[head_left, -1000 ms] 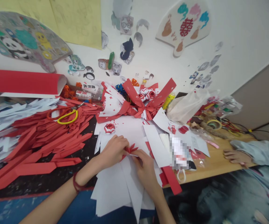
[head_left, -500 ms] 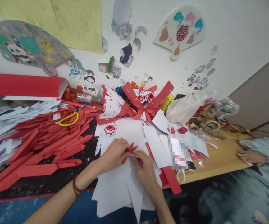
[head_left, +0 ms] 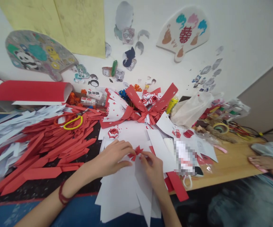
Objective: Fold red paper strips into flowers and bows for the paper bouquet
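Observation:
A small red paper bow [head_left: 136, 152] with pointed ends sits between my two hands, over white paper sheets [head_left: 119, 192]. My right hand [head_left: 153, 168] pinches its right side between thumb and fingers. From the left, my left hand [head_left: 114, 157] reaches over with fingers stretched and thumb apart, its fingertips at the bow's left edge. Just behind them lies a red-and-white folded paper rosette [head_left: 113, 133]. Further back stand wrapped paper bouquets, one with a larger red bow [head_left: 148, 116] on its front.
Red paper strips [head_left: 44, 148] and white strips [head_left: 6, 145] heap on the left, with yellow-and-orange-handled scissors [head_left: 73, 123] on top. A blurred-out phone-like object [head_left: 185, 157] lies at right. Another person's hand [head_left: 265, 164] rests at the table's right. A plastic bag [head_left: 190, 108] stands behind.
My left thumb has moved away from its fingers, and the left hand has loosened from the bow. More of the red bow shows now. The view has shifted slightly.

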### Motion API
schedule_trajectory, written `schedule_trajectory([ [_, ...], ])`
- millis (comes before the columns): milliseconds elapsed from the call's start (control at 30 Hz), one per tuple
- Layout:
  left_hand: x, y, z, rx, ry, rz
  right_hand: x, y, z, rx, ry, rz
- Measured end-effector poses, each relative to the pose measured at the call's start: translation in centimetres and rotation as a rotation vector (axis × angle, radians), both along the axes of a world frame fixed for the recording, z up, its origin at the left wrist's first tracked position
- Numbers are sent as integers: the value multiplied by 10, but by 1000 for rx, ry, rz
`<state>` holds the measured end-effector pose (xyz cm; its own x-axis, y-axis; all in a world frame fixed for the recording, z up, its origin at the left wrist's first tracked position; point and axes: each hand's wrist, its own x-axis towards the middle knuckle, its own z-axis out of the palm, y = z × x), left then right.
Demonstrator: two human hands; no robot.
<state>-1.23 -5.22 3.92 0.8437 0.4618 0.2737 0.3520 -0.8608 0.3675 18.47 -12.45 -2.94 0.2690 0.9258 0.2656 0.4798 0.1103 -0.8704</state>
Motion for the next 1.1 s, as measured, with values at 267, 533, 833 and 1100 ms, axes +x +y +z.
schedule_trajectory([
  [267, 8, -9, -28, 407, -67, 69, -4, -2, -1, 126, -102, -2],
  [533, 5, -7, -47, 521, -60, 104, -13, -11, -6, 463, -498, -1],
  [833, 6, -8, -48, 512, -66, 90, -12, -9, -6, 470, -494, 6],
  [1100, 8, -7, -48, 534, -113, 89, -11, -9, -7, 487, -518, 24],
])
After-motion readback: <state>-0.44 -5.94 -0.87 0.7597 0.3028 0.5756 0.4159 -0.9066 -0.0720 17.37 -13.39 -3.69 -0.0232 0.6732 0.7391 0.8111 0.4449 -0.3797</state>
